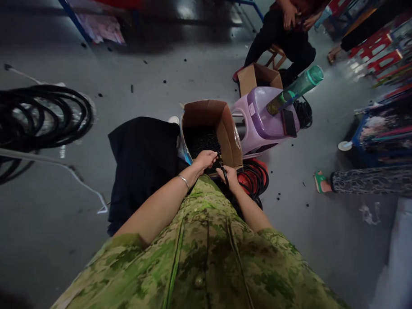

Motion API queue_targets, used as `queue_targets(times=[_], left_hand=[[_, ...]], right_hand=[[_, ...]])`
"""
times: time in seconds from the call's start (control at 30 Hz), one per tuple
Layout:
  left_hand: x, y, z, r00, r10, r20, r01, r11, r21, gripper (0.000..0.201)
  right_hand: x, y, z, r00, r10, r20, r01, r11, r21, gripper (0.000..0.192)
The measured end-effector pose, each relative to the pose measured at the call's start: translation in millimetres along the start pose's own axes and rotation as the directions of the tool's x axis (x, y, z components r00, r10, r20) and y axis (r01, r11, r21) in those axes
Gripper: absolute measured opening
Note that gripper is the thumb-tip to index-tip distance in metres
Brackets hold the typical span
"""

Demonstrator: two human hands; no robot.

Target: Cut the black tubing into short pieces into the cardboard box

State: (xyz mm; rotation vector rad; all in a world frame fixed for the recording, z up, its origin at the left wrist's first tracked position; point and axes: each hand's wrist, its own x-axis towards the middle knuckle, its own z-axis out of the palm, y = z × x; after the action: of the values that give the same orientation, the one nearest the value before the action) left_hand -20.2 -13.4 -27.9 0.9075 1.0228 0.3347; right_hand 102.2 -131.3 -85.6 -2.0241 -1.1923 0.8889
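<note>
My left hand [206, 160], with a bracelet at its wrist, is closed in a pinch over the near edge of an open cardboard box [231, 133]. What its fingertips hold is too small and dark to make out. Close beside it, my right hand [229, 177] is closed on a slim black piece [223, 167]; I cannot tell whether this is tubing or a tool. A heap of small black pieces [203, 141] lies inside the box. Coils of black tubing [259, 179] rest by my right forearm, over something red.
Beyond the box, a purple stool [262, 100] bears a green bottle [296, 90] and a dark flat object [288, 122]. A seated person [284, 35] has another cardboard box [248, 80] in front. Large black coils [41, 112] hang at left. A person's sandalled foot [322, 182] is at right.
</note>
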Motion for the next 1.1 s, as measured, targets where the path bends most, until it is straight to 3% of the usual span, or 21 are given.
queue_targets(times=[0.2, 0.33, 0.43, 0.6, 0.7, 0.83, 0.93, 1.1], left_hand=[[-5.6, 0.7, 0.4, 0.997, -0.065, -0.046, 0.054, 0.977, -0.205, 0.023], [-10.5, 1.6, 1.5, 0.990, -0.141, -0.017, 0.134, 0.965, -0.225, 0.019], [-11.9, 1.8, 2.1, 0.995, -0.098, -0.033, 0.089, 0.974, -0.211, 0.021], [-9.5, -0.2, 2.0, 0.973, 0.006, -0.231, -0.035, 0.992, -0.123, 0.015], [-4.5, -2.8, 0.0, 0.963, 0.043, -0.268, -0.056, 0.998, -0.041, 0.010], [1.3, -4.2, -3.6, 0.959, 0.110, -0.261, -0.095, 0.993, 0.068, 0.005], [0.1, -1.6, -4.4, 0.971, 0.140, -0.195, -0.118, 0.986, 0.120, 0.004], [-4.0, 1.0, -2.7, 0.987, 0.104, -0.121, -0.084, 0.983, 0.161, 0.009]], right_hand=[[5.7, 6.9, 5.2, 0.998, -0.017, -0.053, 0.015, 0.999, -0.029, 0.052], [3.3, 9.2, 3.8, 0.997, 0.011, -0.070, -0.011, 1.000, 0.007, 0.051], [2.6, 7.4, 4.0, 0.998, 0.028, -0.056, -0.028, 1.000, 0.005, 0.052], [4.7, 3.2, 6.3, 0.999, 0.022, -0.038, -0.023, 1.000, -0.021, 0.054], [5.8, 0.1, 3.5, 0.999, 0.047, -0.004, -0.047, 0.999, -0.020, 0.055], [7.9, -9.2, -10.0, 0.990, 0.070, 0.126, -0.072, 0.997, 0.012, 0.055], [10.4, -16.2, -21.1, 0.977, 0.030, 0.212, -0.040, 0.998, 0.044, 0.056], [11.0, -13.3, -18.7, 0.979, 0.038, 0.198, -0.057, 0.994, 0.091, 0.058]])
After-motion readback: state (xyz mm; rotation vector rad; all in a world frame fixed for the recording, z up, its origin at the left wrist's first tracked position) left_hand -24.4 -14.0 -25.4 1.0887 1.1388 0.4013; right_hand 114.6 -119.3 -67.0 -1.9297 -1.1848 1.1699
